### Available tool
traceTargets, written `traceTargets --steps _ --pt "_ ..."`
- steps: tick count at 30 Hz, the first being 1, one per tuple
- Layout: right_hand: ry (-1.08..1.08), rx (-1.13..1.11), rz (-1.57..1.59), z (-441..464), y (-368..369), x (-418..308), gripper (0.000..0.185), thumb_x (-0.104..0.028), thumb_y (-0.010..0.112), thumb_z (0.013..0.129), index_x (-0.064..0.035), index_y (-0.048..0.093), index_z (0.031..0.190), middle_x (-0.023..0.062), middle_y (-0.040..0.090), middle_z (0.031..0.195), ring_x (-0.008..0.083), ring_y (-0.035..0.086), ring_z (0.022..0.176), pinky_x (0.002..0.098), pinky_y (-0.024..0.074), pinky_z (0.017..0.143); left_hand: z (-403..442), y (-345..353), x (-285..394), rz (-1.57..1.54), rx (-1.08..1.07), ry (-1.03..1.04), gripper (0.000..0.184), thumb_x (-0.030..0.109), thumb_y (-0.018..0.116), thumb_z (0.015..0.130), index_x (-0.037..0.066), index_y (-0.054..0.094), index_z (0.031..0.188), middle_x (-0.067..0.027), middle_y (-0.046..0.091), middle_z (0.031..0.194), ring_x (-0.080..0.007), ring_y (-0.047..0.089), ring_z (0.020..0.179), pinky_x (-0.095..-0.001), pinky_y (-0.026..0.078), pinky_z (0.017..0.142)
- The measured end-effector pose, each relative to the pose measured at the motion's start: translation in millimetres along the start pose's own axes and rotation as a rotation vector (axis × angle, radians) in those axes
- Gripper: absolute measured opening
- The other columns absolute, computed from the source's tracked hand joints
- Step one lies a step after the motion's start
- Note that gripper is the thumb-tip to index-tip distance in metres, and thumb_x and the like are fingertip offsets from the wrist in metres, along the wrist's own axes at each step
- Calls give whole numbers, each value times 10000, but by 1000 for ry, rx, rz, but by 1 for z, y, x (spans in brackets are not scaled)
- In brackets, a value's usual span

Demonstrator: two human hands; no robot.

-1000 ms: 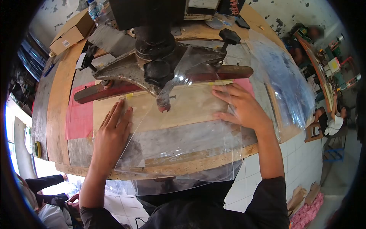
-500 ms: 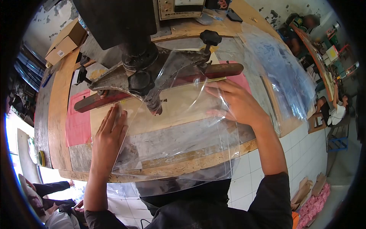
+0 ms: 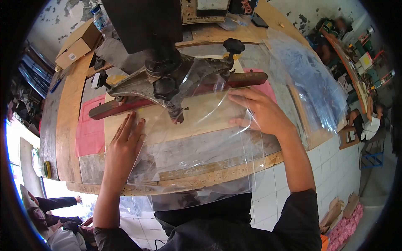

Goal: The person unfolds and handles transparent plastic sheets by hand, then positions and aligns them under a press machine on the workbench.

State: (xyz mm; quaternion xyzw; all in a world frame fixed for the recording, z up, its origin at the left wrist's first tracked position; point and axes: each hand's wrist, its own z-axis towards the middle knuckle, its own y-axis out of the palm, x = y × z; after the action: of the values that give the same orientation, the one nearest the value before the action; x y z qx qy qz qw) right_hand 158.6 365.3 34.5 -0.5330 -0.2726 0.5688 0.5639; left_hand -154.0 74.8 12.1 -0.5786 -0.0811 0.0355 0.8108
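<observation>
A clear plastic sheet (image 3: pixel 201 154) lies across the work surface and hangs over its front edge. My left hand (image 3: pixel 124 144) rests flat at the sheet's left side, fingers stretched toward the long bar (image 3: pixel 247 79) of a press machine (image 3: pixel 157 71). On the right, my right hand (image 3: pixel 261 112) lies on the sheet with its fingers extended and the thumb apart, just in front of the bar. Under the sheet is a beige board (image 3: pixel 205 115), with pink material (image 3: pixel 90 129) showing at its left end. The bar crosses over the sheet's far part.
A pile of clear plastic sheets (image 3: pixel 310 71) lies at the right of the table. At the back left stand a cardboard box (image 3: pixel 77 46) and a bottle (image 3: pixel 99 20). A phone (image 3: pixel 259 20) lies at the back. Other people (image 3: pixel 370 121) sit to the right and lower left.
The view has shifted slightly, so the machine appears farther right. My left hand shows a little farther right; both hands keep nearly the same pose on the sheet.
</observation>
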Motion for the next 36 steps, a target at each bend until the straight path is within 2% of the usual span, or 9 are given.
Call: traceTargets --steps 13,16,19,22,25,27,29,32,36 --pt "13 18 9 -6 -2 -2 653 -367 901 842 -50 715 1381 113 660 1478 338 595 1370 430 467 1184 -4 2 -3 -18 55 6 423 185 726 1000 104 696 1414 -206 598 1543 -372 618 1380 -460 546 1112" --pt "40 14 113 -8 -6 -1 604 -317 901 855 -61 725 1372 111 681 1451 334 609 1358 427 460 1187 -5 -4 -1 -79 21 -32 433 205 698 1013 95 676 1431 -209 595 1545 -382 626 1359 -479 526 1136" --pt "1 89 257 -15 -11 8 457 -208 844 935 -44 737 1349 97 680 1464 299 606 1365 410 470 1170 -7 -9 -1 -116 45 -13 460 190 688 1002 71 654 1445 -210 587 1554 -386 612 1376 -500 504 1160" --pt "304 219 722 -16 -16 5 357 -180 712 1029 -42 736 1357 96 667 1497 265 590 1397 405 443 1189 -9 -12 -1 -132 37 -14 478 144 689 1016 76 625 1485 -172 562 1593 -385 564 1431 -487 486 1177" --pt "111 412 705 -6 -29 -20 415 -234 617 1078 -49 679 1445 108 682 1468 249 607 1377 401 436 1189 -11 -10 -5 -122 32 -3 491 177 689 1021 78 614 1496 -172 554 1599 -397 559 1430 -492 474 1187" --pt "-64 304 448 2 -24 -56 535 -341 583 1104 -66 572 1563 122 698 1439 248 614 1370 413 402 1219 -12 -7 -8 -131 54 10 496 201 694 997 60 628 1468 -189 569 1578 -390 571 1420 -497 468 1193" --pt "-29 204 374 -2 -13 -81 642 -411 579 1108 -91 455 1651 145 702 1427 281 652 1277 443 409 1199 -14 -7 -8 -147 66 24 506 226 698 973 41 643 1441 -206 585 1558 -383 582 1409 -501 462 1200" --pt "170 -107 355 -8 -27 -101 615 -447 587 1103 -81 543 1595 144 771 1288 277 678 1137 469 416 1169 -14 -8 -8 -150 77 21 513 247 702 975 42 644 1442 -203 585 1559 -386 579 1411 -493 461 1196" --pt "119 -375 269 -19 -32 -79 422 -405 637 1087 -79 765 1322 105 813 935 249 690 965 420 511 1006 -17 -11 -10 -181 47 19 581 178 742 948 79 601 1503 -190 538 1608 -414 555 1427 -500 454 1203"
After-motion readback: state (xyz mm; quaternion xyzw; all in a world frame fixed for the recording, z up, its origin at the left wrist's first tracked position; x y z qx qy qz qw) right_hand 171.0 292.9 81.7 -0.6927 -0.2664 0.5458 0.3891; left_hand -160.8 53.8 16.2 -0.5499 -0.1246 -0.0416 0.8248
